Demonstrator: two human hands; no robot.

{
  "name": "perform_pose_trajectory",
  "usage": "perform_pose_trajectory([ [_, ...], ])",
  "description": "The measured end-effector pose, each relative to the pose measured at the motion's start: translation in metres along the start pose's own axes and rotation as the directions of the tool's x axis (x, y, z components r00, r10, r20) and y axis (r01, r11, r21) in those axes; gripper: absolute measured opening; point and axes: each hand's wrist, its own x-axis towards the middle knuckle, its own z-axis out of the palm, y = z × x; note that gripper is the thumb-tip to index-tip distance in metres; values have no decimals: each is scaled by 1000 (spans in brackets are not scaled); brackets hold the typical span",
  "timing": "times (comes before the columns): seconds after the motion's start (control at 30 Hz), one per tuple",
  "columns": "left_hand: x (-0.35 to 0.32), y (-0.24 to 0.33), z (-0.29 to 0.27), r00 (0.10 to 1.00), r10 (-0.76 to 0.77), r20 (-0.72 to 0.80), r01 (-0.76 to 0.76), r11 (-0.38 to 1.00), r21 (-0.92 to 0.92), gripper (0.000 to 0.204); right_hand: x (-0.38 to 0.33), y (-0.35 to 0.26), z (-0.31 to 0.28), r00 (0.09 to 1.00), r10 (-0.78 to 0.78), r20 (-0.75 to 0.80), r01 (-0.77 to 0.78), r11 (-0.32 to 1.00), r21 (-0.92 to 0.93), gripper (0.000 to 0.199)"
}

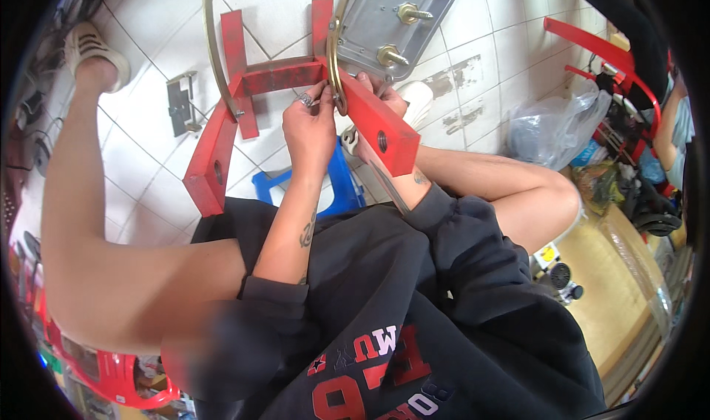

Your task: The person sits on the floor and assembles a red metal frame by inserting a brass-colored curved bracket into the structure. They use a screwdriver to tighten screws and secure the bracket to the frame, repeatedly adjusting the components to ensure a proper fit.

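A red wooden frame [281,76] with splayed legs stands before me, and two curved brass-coloured metal strips [213,46] rise from it. My left hand [309,133], a ring on one finger, is closed in a pinch at the lower end of the right strip, by the red leg [381,128]. Whatever lies between those fingertips is too small to name. Behind the same leg is my right hand [396,103], partly hidden, its visible fingers curled around something unclear. Below the leg, a grey open-end wrench [350,140] shows, its shaft running alongside my right forearm.
A grey metal tray [367,17] with two large bolts lies on white tiles at the top. Beneath my forearms is a blue plastic stool [344,183]. A metal bracket [178,108] rests at left; plastic bags [555,128] and a red chair [592,39] are at right.
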Motion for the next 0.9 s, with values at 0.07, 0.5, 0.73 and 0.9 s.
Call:
perform_pose_trajectory([
  [0.07,3,-1,1,997,-67,37,68,997,-35,27,-10,-9,4,997,55,-62,-54,998,19,18],
  [0.5,1,-17,4,986,11,166,-11,1000,-3,34,-16,3,0,985,160,-69,-137,956,261,19],
  [0.73,-11,-13,14,992,-25,127,29,999,-31,31,-13,5,-7,996,61,-71,-47,981,187,18],
  [0.9,-14,-10,19,994,-22,109,27,999,-47,28,-11,14,-7,992,82,-98,-59,975,216,17],
])
